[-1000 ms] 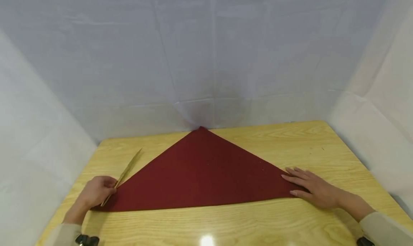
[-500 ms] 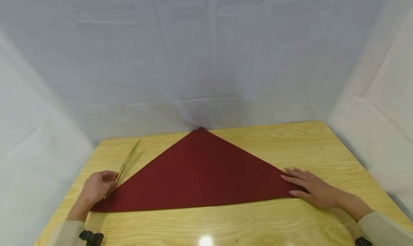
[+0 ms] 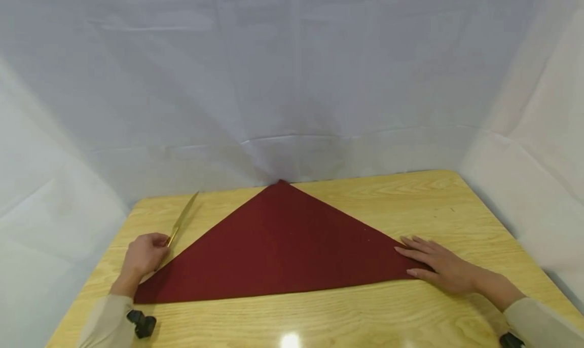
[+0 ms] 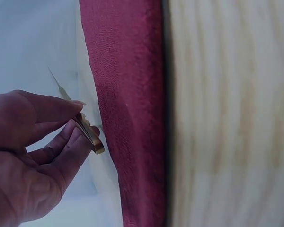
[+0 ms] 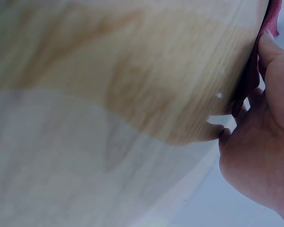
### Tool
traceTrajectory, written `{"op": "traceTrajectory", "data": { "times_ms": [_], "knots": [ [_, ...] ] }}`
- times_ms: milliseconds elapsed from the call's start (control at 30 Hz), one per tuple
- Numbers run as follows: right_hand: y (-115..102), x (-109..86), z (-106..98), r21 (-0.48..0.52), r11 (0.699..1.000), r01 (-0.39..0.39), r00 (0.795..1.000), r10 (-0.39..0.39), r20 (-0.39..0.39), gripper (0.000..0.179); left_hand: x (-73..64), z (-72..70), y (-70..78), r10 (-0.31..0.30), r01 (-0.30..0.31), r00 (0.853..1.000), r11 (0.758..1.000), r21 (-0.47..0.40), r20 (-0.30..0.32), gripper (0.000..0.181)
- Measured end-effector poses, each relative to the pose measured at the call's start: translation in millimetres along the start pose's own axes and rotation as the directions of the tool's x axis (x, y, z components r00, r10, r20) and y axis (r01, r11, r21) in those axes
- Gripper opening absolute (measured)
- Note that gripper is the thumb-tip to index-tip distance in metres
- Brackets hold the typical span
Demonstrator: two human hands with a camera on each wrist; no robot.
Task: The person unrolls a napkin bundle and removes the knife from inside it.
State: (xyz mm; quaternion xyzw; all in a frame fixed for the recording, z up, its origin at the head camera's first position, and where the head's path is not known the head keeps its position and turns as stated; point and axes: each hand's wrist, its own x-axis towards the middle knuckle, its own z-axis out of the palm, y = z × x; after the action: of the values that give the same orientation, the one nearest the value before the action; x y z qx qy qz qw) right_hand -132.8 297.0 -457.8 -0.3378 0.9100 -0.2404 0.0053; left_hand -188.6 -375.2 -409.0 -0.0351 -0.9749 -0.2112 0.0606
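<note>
A maroon cloth (image 3: 274,246) lies as a large triangle, its long edge toward me and its peak at the back wall. Beside the left slope, my left hand (image 3: 145,257) pinches what looks like gold-coloured scissors (image 3: 184,214) by the handle, their blade pointing up and away. The left wrist view shows thumb and fingers around the handle's bent metal band (image 4: 98,145), close beside the cloth's edge (image 4: 128,94). On the cloth's right corner rests my right hand (image 3: 444,269) with fingers stretched out. Its wrist view shows only a strip of cloth (image 5: 248,85) by the fingers.
Under everything is a pale wood-grain table (image 3: 410,317) with rounded back corners. White sheeting (image 3: 292,84) stands close behind it, with more at both sides. A bright light reflection sits near the front edge.
My left hand has moved forward and slightly right with the scissors, away from the cloth's left corner, which shows fully now. The right hand and the cloth stay nearly the same.
</note>
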Motion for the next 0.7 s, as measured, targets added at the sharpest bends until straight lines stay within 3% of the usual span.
{"op": "traceTrajectory", "data": {
  "times_ms": [300, 700],
  "knots": [
    [-1.2, 0.0, -0.3, -0.008, 1.000, -0.002, 1.000, 0.002, -0.001, 0.047, 9.5, -0.4, 1.1, -0.019, 0.019, 1.000, 0.999, 0.040, 0.018, 0.032],
    [-2.9, -0.1, -1.6, -0.004, 1.000, -0.004, 1.000, 0.004, 0.000, 0.047, 12.3, 0.0, 3.8, -0.019, 0.017, 1.000, 0.997, 0.076, 0.021, 0.029]
  ]
}}
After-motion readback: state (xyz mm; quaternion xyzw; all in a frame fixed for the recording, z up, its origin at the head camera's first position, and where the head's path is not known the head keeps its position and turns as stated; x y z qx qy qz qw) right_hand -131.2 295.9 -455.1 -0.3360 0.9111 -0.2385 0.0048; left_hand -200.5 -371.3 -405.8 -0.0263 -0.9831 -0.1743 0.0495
